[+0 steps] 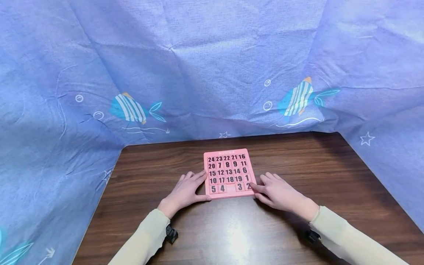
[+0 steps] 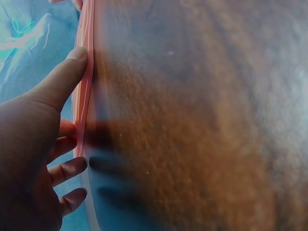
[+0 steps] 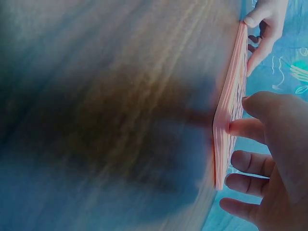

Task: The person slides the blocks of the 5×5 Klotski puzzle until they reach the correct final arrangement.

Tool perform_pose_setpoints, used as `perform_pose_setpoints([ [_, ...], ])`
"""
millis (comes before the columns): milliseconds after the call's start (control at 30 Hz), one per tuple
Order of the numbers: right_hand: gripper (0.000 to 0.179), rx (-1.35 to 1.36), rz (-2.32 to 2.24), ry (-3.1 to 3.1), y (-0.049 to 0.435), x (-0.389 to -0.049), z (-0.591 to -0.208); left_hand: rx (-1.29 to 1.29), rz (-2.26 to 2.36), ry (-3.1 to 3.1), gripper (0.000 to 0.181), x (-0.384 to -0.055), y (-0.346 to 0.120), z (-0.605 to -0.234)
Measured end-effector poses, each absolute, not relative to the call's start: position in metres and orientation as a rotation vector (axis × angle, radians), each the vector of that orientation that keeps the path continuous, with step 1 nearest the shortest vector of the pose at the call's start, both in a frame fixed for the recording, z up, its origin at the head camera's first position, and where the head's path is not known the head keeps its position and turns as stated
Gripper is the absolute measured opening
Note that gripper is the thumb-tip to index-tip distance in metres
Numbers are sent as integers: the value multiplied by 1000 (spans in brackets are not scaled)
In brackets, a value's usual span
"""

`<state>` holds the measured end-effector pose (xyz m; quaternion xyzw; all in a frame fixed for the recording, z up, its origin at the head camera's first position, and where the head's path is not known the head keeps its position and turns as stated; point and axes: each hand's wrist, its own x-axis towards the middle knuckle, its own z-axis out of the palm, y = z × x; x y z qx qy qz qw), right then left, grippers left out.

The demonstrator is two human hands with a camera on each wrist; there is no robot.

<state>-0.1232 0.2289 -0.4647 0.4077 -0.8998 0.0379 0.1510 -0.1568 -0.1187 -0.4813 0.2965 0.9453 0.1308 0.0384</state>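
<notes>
A pink sliding number puzzle (image 1: pixel 226 151) lies flat on the table, with black numbers on square tiles. One gap shows in its front row, between tiles 4 and 3. My left hand (image 1: pixel 185 190) steadies the puzzle's left side, its thumb at the front left corner and its index finger along the left edge. In the left wrist view that thumb (image 2: pixel 77 62) meets the pink edge. My right hand (image 1: pixel 281 193) is at the front right corner, index fingertip on the tile marked 2 (image 1: pixel 248 187). Its other fingers (image 3: pixel 248 184) are spread loosely beside the board in the right wrist view.
The dark wood-grain table (image 1: pixel 159 162) extends around the puzzle, with glare near its front. A blue cloth with fish prints (image 1: pixel 212 73) hangs behind and at both sides. Dark straps with small devices (image 1: pixel 171 233) sit at the wrists, by the pale sleeves.
</notes>
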Motion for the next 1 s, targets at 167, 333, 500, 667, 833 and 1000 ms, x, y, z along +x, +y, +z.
perform_pose_setpoints([
  [167, 32, 1192, 118, -2583, 222, -122, -465, 895, 405, 2902, 94, -156, -120, -481],
  [333, 38, 1204, 127, -2617, 213, -122, -468, 886, 405, 2900, 93, -156, -120, -482],
  [500, 43, 1203, 140, -2634, 205, -120, -471, 888, 393, 2905, 93, -156, -119, -483],
  [667, 42, 1189, 148, -2648, 203, -121, -472, 888, 399, 2902, 93, -156, -118, -481],
  [833, 40, 1164, 181, -2638, 207, -129, -473, 900, 387, 2906, 93, -156, -118, -480],
  [1000, 45, 1043, 195, -2717, 211, -147, -473, 899, 388, 2906, 93, -155, -118, -480],
])
